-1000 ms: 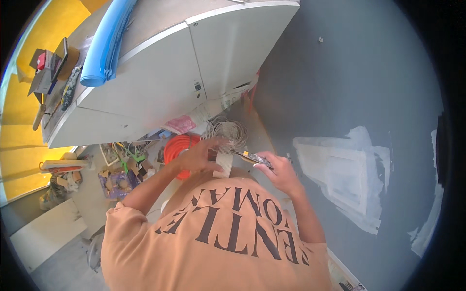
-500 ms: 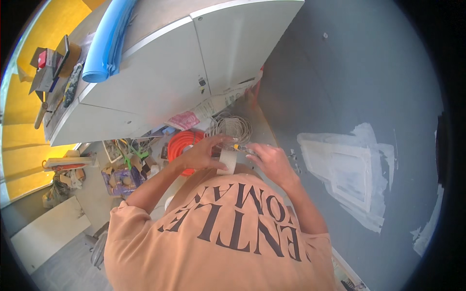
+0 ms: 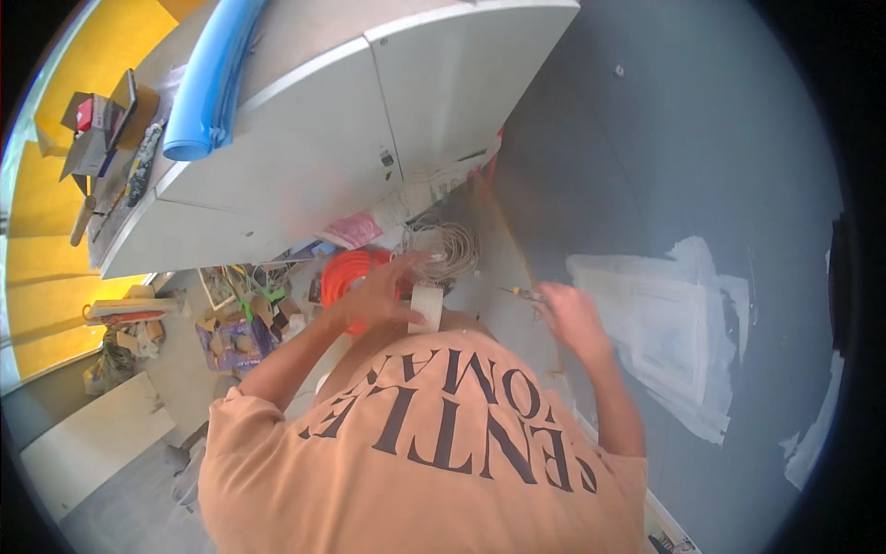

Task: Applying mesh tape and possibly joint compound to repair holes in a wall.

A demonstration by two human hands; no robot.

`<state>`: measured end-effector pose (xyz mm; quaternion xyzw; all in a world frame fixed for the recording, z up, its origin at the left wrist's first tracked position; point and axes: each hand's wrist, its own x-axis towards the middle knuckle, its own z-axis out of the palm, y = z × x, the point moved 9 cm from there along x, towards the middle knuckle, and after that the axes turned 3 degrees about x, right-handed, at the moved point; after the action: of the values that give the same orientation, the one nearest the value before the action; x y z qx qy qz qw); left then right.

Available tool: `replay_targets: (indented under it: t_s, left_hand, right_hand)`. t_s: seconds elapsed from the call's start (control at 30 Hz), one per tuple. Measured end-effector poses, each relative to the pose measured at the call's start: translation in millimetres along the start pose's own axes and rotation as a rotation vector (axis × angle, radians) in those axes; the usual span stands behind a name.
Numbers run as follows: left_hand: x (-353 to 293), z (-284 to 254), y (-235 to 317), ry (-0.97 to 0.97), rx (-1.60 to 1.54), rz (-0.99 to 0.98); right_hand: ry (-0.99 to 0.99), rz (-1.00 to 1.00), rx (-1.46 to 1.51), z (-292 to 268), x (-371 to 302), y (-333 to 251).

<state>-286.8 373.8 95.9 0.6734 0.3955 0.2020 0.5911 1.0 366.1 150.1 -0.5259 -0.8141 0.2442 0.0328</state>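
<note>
In front of my waist, my left hand (image 3: 388,294) curves round a roll of white mesh tape (image 3: 426,307), thumb and fingers at its left side. My right hand (image 3: 570,312) is out to the right, near the grey wall. Its fingers are closed on a slim cutting knife (image 3: 522,294) with a yellow part, whose tip points left toward the tape. A wide gap separates the knife from the roll.
A coil of pale cable (image 3: 452,251) and an orange-red coiled hose (image 3: 351,277) lie on the floor beyond my hands. A white cabinet (image 3: 277,175) bears a blue rolled sheet (image 3: 208,92). White filler (image 3: 646,323) marks the right wall. Boxes and clutter (image 3: 242,340) sit left.
My right hand with the knife has moved right, away from the tape. The mesh strip that stretched beyond the roll no longer shows. My left hand stays nearly in place.
</note>
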Motion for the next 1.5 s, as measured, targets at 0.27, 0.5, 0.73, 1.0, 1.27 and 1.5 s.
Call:
replay_targets:
  t_s: [0.27,0.5,0.73,1.0,1.27,1.5]
  left_hand:
    - [-8,-5,-8,0.087,-0.157,-0.127]
    - [-8,-57,107,0.312,0.125,0.241]
    - [-12,-188,342,0.837,0.979,0.443]
    - [118,-297,283,0.706,1.29,0.228]
    - [44,-290,420,1.311,1.495,0.701]
    - [52,-251,487,1.319,1.386,1.002]
  right_hand:
    - [0.552,-0.2,0.33,-166,77,-62]
    - [0.66,-0.519,-0.053,-246,251,-148]
    - [0.591,-0.362,-0.106,-247,359,-119]
    - [0.69,-0.377,0.238,-228,195,-77]
    - [0.867,-0.287,0.395,-193,45,-47]
    - [1.028,-0.223,0.367,-189,-68,-52]
